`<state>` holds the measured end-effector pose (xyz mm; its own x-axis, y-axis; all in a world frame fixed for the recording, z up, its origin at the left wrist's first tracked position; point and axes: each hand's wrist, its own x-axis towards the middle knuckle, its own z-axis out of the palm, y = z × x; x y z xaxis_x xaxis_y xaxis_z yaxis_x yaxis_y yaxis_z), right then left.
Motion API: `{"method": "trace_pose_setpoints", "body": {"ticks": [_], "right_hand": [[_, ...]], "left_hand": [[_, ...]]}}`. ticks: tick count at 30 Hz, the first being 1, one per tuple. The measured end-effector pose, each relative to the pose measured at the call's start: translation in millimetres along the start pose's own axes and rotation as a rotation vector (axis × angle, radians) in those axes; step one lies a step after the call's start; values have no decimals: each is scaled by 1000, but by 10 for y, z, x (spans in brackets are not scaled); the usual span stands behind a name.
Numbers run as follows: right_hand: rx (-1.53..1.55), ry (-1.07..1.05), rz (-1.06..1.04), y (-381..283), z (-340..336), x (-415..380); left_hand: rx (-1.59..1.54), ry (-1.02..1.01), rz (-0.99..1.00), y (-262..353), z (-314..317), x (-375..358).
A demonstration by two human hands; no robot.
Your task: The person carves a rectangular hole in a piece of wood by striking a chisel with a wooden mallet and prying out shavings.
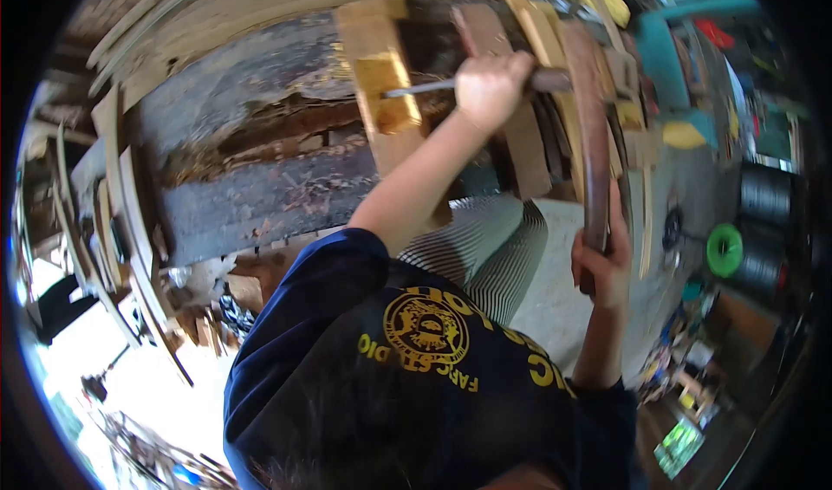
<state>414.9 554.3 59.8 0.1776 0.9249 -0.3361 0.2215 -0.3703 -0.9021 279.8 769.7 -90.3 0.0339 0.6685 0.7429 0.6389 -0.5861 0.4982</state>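
In front of me lies the big rough bench [260,195] of old dark timber, with wood chips on it. On it stands the yellow wooden block [381,74], which runs away from me, its long axis pointing forward. To the right of the block there is the dark curved wooden piece [594,143]. It also runs forward, and my right grip [602,260] is closed around its near end, close to my body. The chisel [416,89] is the smallest thing here. My left grip [490,87] is clamped around it as a fist, reached far forward with the arm stretched. The long axis of the chisel lies almost level across my view, so it crosses the block at a near right angle. Its metal blade points to the left, from my fist toward the block, and the tip seems to touch the right side of the block. The handle end comes out on the right of my fist. So the left grip is the nearer one to the block, just beside it, and the right one is well apart from it.
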Motion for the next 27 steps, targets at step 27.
{"method": "trace_pose_setpoints", "body": {"ticks": [27], "right_hand": [[26,-11,18,5,-69,-113]], "left_hand": [[36,50,24,-27,8,-9]]}}
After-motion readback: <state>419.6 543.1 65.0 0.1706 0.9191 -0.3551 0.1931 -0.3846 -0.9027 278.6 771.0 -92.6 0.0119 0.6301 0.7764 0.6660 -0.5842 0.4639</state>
